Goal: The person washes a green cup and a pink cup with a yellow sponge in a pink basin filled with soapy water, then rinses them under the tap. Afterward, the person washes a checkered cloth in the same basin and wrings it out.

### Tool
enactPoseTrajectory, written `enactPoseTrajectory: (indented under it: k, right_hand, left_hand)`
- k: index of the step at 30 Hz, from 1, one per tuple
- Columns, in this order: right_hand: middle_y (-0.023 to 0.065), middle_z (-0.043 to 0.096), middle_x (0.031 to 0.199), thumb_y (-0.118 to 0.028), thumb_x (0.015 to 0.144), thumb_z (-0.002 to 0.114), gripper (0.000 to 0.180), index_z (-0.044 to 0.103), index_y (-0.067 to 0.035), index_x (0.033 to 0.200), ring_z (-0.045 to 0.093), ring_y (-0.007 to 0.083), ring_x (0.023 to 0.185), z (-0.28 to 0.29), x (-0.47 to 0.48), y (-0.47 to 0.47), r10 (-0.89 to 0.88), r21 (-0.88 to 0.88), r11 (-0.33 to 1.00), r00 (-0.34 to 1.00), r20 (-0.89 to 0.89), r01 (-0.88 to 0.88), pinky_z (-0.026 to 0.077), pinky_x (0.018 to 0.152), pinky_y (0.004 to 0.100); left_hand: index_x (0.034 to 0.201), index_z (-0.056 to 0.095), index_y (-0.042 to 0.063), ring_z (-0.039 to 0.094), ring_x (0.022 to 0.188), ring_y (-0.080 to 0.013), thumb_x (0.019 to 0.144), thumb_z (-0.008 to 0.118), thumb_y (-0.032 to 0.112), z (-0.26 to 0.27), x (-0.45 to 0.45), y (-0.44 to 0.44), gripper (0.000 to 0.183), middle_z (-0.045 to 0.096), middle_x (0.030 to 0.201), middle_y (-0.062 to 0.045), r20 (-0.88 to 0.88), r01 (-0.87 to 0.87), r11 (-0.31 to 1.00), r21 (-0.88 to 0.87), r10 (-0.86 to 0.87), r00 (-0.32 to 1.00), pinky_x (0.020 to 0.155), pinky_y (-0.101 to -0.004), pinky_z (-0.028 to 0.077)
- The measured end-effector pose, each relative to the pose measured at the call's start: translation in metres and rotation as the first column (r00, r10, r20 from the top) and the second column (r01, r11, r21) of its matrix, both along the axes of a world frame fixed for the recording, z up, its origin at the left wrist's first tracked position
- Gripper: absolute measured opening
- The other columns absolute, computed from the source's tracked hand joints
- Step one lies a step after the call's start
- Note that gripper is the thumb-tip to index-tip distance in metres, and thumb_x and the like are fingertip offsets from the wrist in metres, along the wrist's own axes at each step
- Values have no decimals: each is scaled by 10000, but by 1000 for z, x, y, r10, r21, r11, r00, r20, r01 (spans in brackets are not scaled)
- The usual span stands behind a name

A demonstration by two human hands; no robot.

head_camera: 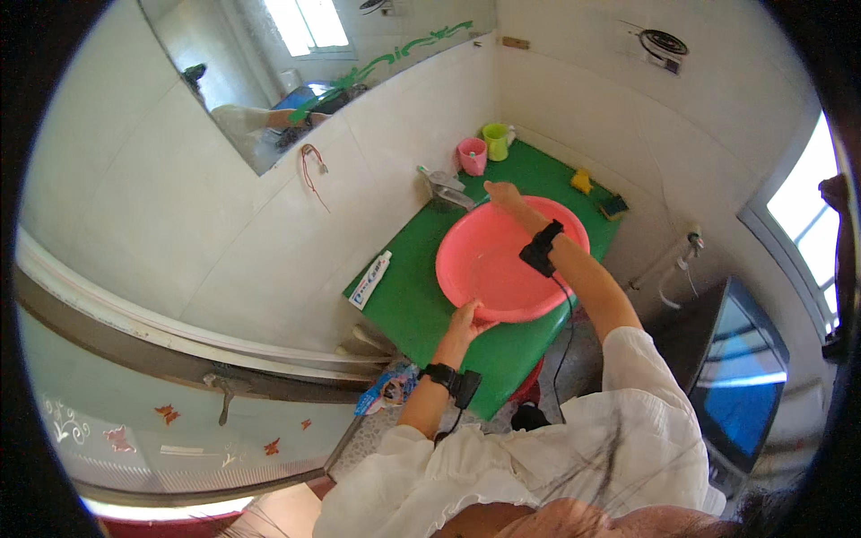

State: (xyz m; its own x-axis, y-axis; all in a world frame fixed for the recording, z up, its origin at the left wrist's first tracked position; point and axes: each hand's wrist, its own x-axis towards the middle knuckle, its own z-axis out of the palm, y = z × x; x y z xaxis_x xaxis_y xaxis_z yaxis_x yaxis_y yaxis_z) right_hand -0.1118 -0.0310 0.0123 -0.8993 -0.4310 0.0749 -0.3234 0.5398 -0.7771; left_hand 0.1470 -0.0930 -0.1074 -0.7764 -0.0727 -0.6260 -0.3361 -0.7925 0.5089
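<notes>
A pink plastic basin (498,269) stands on a green tabletop (430,329). My left hand (468,323) grips the basin's near rim, thumb on the edge. Across the basin reaches my right arm, and my right hand (503,195) is at the far rim; its fingertips point towards a clear plastic container (446,188), and whether they hold the rim cannot be told. A toothpaste tube (370,280) lies left of the basin. Beyond it stand a pink cup (472,156) and a green cup (496,142). Black bands with cabled devices are on both wrists.
A yellow sponge (581,181) and a dark green scouring sponge (613,207) lie at the table's far right edge. The tiled wall carries a mirror (269,74) and a hanging red cord (311,176). A dark appliance with a blue lid (740,383) stands right, below a wall tap (695,240).
</notes>
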Motion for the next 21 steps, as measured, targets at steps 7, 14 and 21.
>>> enactPoseTrajectory:
  k: [7,14,21]
  right_hand:
    - [171,522,926,-451,845,505,478,515,5,991,541,286,851,-79,-54,-77,225,-550,781,688,690,295,462,771,392]
    - [160,498,1071,-288,805,578,479,428,15,1144,481,296,1012,-110,-122,-129,670,-747,532,737,85,-398,440,814,413]
    - [274,492,1124,-300,823,572,373,536,-50,1098,506,355,1015,-41,-131,-43,529,-212,838,844,88,-504,448,823,391]
  left_hand:
    - [1081,439,6,534,941,-328,731,607,127,-15,-28,11,406,480,1069,-161,121,-161,984,-70,169,978,771,-506,502]
    - [1033,468,3,549,895,-314,708,611,118,-17,-36,8,374,492,1037,-162,80,-270,961,-58,274,958,754,-508,510]
    - [978,497,-6,579,811,-297,691,615,104,-3,-40,9,329,530,913,-139,82,-171,960,-222,193,978,698,-487,539]
